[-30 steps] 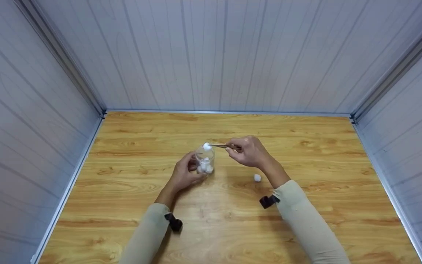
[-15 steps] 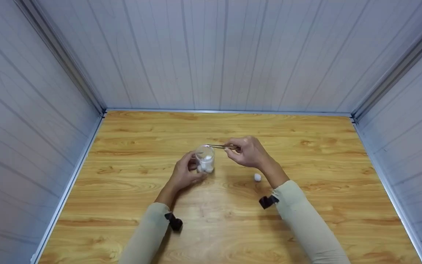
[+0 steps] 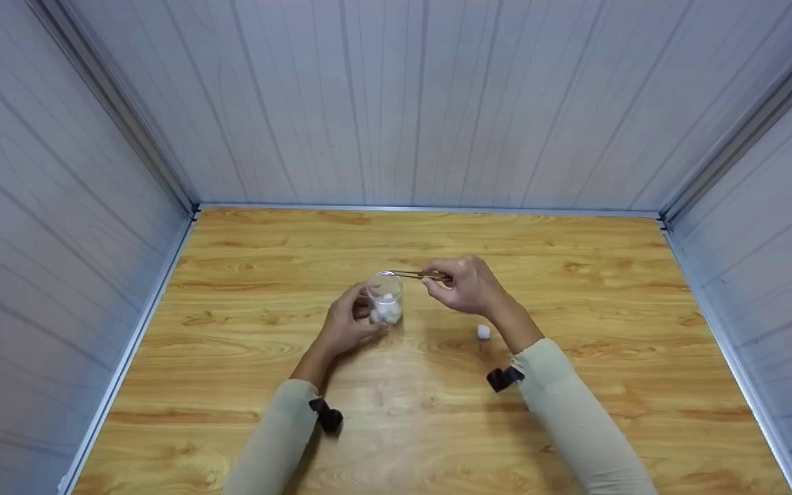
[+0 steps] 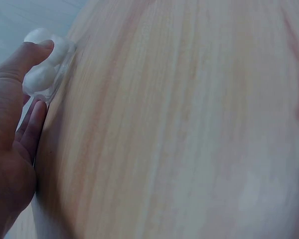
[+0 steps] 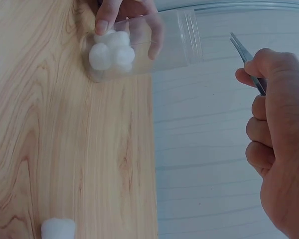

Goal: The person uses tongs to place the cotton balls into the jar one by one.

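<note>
My left hand [image 3: 345,330] grips the side of a clear plastic jar [image 3: 386,285] that stands upright on the table. Several white cotton balls [image 5: 112,52] lie at the jar's bottom. In the left wrist view the thumb [image 4: 27,59] presses the jar's wall. Thin metal tweezers [image 5: 259,85] are pinched between thumb and forefinger of my right hand [image 3: 468,283]. Their tips are slightly apart, with nothing between them, close above the jar's open mouth in the head view. One loose cotton ball [image 3: 483,332] lies on the table near my right forearm.
The wood-grain table [image 3: 286,261] is enclosed by pale panel walls [image 3: 396,103] at the back and on both sides. Black wrist cameras [image 3: 504,378] are strapped at the sleeve cuffs.
A cotton ball held in the tweezers above the jar's mouth was let go and dropped into the jar. Both hands have barely moved.
</note>
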Demonstrator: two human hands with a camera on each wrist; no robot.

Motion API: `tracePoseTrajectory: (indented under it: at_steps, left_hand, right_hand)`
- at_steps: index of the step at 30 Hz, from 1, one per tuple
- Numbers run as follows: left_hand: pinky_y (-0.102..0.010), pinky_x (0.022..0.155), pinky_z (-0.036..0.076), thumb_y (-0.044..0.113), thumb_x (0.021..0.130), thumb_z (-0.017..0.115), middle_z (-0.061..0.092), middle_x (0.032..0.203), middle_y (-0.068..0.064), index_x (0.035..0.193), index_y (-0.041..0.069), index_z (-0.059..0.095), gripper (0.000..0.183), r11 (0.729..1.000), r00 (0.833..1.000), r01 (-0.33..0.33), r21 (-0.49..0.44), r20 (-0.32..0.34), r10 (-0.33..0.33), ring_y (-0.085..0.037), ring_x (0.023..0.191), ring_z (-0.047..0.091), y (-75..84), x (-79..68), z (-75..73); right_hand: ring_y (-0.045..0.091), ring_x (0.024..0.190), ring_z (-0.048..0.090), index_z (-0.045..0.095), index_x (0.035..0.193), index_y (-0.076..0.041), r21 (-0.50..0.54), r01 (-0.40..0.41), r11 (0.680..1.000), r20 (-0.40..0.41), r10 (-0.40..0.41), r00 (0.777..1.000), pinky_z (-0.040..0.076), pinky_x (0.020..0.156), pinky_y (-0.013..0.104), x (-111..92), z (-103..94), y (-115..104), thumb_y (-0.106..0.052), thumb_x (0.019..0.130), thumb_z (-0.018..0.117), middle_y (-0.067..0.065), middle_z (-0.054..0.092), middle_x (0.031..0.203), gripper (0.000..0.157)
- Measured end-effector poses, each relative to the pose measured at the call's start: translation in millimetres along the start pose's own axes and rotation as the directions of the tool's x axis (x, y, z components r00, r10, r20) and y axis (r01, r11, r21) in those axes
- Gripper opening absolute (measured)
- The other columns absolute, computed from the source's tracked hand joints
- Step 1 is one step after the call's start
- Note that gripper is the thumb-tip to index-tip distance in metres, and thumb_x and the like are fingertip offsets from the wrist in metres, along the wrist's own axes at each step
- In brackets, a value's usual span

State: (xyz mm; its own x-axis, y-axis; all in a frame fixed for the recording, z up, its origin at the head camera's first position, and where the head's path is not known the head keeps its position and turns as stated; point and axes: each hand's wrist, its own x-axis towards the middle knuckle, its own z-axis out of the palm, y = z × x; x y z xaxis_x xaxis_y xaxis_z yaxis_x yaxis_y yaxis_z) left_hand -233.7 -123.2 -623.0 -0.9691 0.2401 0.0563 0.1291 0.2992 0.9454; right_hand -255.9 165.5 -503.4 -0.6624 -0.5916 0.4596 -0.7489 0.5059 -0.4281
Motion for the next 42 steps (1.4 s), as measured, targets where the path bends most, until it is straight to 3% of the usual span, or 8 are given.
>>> tracePoseTrajectory:
  at_steps: [6, 15, 24, 29, 34, 42]
  left_hand:
    - [-0.031, 0.108, 0.065, 0.001, 0.085, 0.097, 0.071, 0.134, -0.025, 0.158, 0.003, 0.057, 0.083, 1.0, 1.0, 0.002, -0.001, -0.003, -0.002, -0.037, 0.125, 0.075, -2.6, 1.7, -0.7]
    - [-0.036, 0.11, 0.065, 0.003, 0.088, 0.095, 0.07, 0.135, -0.024, 0.158, 0.004, 0.057, 0.08, 1.0, 1.0, -0.008, 0.011, 0.01, 0.008, -0.036, 0.128, 0.073, -2.2, 1.8, -0.9]
    - [-0.028, 0.108, 0.063, 0.0, 0.085, 0.096, 0.071, 0.134, -0.023, 0.156, 0.002, 0.057, 0.081, 1.0, 1.0, 0.016, -0.001, 0.006, -0.016, -0.034, 0.127, 0.072, -2.4, 2.1, -0.2]
    - [-0.029, 0.108, 0.064, 0.001, 0.085, 0.096, 0.07, 0.134, -0.024, 0.156, 0.001, 0.057, 0.081, 1.0, 1.0, 0.002, 0.007, 0.004, -0.002, -0.035, 0.127, 0.072, -1.9, 2.2, -0.9]
    - [-0.03, 0.108, 0.064, 0.0, 0.086, 0.096, 0.07, 0.134, -0.024, 0.156, 0.002, 0.057, 0.081, 1.0, 1.0, -0.001, -0.001, 0.005, 0.001, -0.037, 0.127, 0.073, -1.9, 2.4, -1.6]
    - [-0.038, 0.112, 0.064, 0.002, 0.086, 0.096, 0.071, 0.136, -0.024, 0.158, 0.002, 0.056, 0.082, 1.0, 1.0, 0.019, -0.001, 0.006, -0.019, -0.037, 0.129, 0.072, -1.6, 1.8, -0.6]
  right_hand:
    - [0.022, 0.059, 0.069, 0.083, 0.113, -0.005, 0.009, 0.002, 1.0, -0.019, -0.001, 1.0, 0.059, 0.058, 0.039, -1, -3.0, 0, -0.011, 0.103, 0.076, 0.013, 0.087, 0.093, 0.014]
    - [0.016, 0.055, 0.064, 0.083, 0.109, -0.006, -0.033, 0.051, 0.998, -0.029, -0.052, 0.998, 0.053, 0.055, 0.031, -11, -5.9, 0, -0.01, 0.101, 0.076, 0.01, 0.085, 0.084, 0.011]
    - [0.017, 0.052, 0.065, 0.083, 0.111, -0.009, -0.153, 0.079, 0.985, -0.061, -0.09, 0.994, 0.051, 0.049, 0.032, -26, -6.8, -1, -0.011, 0.098, 0.081, 0.008, 0.084, 0.082, 0.013]
    - [0.016, 0.053, 0.068, 0.084, 0.109, -0.009, -0.214, 0.126, 0.969, -0.098, -0.15, 0.984, 0.052, 0.048, 0.032, -34, -5.8, 3, -0.007, 0.094, 0.084, 0.007, 0.088, 0.091, 0.015]
    - [0.013, 0.052, 0.068, 0.085, 0.108, -0.009, -0.257, 0.165, 0.952, -0.091, -0.194, 0.977, 0.048, 0.046, 0.026, -43, -6.1, 6, -0.007, 0.091, 0.087, 0.006, 0.087, 0.088, 0.017]
    - [0.009, 0.049, 0.061, 0.085, 0.11, -0.008, -0.289, 0.174, 0.941, -0.075, -0.204, 0.976, 0.037, 0.047, 0.019, -61, -9.0, 11, -0.007, 0.089, 0.089, 0.007, 0.088, 0.091, 0.021]
